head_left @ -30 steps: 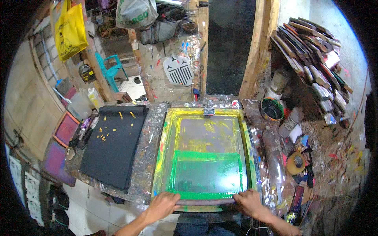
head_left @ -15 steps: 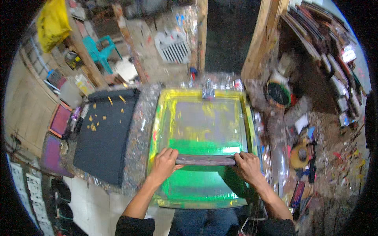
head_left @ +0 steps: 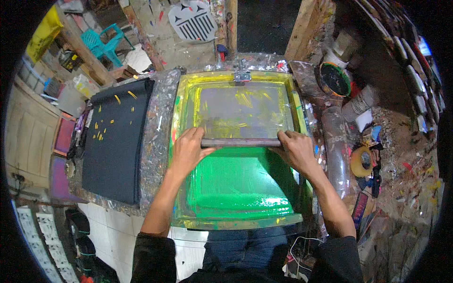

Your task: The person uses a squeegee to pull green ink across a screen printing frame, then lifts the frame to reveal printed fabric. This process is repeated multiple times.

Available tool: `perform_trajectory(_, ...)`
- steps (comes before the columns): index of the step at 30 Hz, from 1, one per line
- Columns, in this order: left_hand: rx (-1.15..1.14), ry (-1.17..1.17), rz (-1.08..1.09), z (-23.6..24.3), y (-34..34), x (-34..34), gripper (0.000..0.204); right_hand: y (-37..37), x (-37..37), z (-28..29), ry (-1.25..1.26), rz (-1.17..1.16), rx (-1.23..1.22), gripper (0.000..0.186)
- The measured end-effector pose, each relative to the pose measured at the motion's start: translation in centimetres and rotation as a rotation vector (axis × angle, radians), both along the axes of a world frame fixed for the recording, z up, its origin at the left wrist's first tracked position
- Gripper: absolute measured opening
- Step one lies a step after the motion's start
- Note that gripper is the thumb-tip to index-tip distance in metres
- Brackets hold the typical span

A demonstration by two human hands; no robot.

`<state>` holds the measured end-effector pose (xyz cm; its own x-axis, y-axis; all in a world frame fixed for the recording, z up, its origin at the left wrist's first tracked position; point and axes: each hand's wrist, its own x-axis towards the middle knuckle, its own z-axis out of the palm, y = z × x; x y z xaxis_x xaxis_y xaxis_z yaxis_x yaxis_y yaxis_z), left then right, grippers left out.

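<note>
A screen-printing frame lies on the paint-splattered table, its lower mesh covered in wet green ink and its upper mesh streaked with yellow. A long dark squeegee lies crosswise at the top of the green area. My left hand grips its left end and my right hand its right end, both with fingers curled over it. A metal clamp is at the frame's far edge.
Dark fabric with small yellow marks lies at the left. An ink bucket, tape roll and clutter are at the right. A teal chair and striped plaque are beyond; stacked boards stand at far right.
Both hands have moved the squeegee from the frame's near edge toward the far side, with green ink spread behind it. The view has tilted downward.
</note>
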<state>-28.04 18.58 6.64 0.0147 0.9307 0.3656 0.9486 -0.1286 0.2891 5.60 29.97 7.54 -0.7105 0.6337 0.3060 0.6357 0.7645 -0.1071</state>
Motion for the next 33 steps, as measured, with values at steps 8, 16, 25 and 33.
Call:
perform_trajectory(8, -0.213, -0.007, 0.012, -1.6, -9.4, 2.3, 0.060, -8.6, 3.8, -0.3, -0.132, 0.047, -0.182, 0.027)
perform_trajectory(16, -0.121, -0.076, 0.015, -0.1, -18.6, 5.7, 0.066, -17.6, 5.4, 2.2, -0.156, 0.034, -0.274, 0.027)
perform_trajectory(25, -0.161, -0.268, 0.365, -4.1, -25.3, 3.4, 0.139, -21.8, 3.5, 2.2, -0.038, -0.116, -0.012, 0.057)
perform_trajectory(33, 0.367, -0.775, 0.372, -0.1, -24.4, 3.6, 0.140, -21.8, 2.3, 5.7, 0.216, -0.133, 0.314, 0.070)
